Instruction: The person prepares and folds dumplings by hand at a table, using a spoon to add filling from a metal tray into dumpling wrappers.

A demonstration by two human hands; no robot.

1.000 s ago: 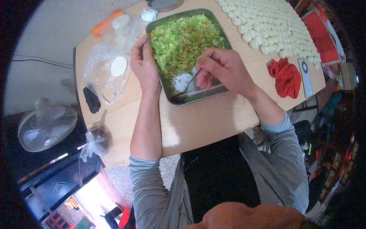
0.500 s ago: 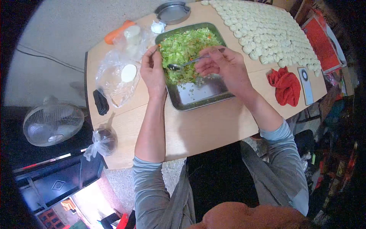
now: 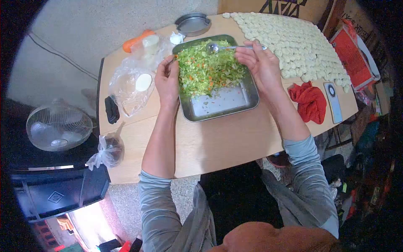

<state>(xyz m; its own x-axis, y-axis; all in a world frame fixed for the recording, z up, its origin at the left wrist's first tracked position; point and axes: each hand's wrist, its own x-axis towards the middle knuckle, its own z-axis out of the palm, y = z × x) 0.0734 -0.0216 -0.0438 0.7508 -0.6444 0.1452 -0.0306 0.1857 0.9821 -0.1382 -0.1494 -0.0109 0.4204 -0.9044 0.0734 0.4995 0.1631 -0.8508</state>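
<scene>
In front of me a deep metal tray holds chopped green vegetables flecked with orange bits, heaped toward the far side. The tray's near floor shows bare metal with a few scraps. My left hand is closed on the tray's left rim, thumb and fingers pinching it near the far left corner. Over the heap, my right hand grips a metal spoon by its handle. The spoon's bowl points left, above the far part of the vegetables.
Rows of round dough pieces cover the table's far right. Nearby lie a red cloth and a phone. At left are a plastic bag, a white oval piece, a carrot and a tied bag. A round pan stands behind.
The spoon has moved from the left middle of the vegetables to above their far part, and its bowl has lifted. My left hand stays at the rim. The camera view has shifted slightly.
</scene>
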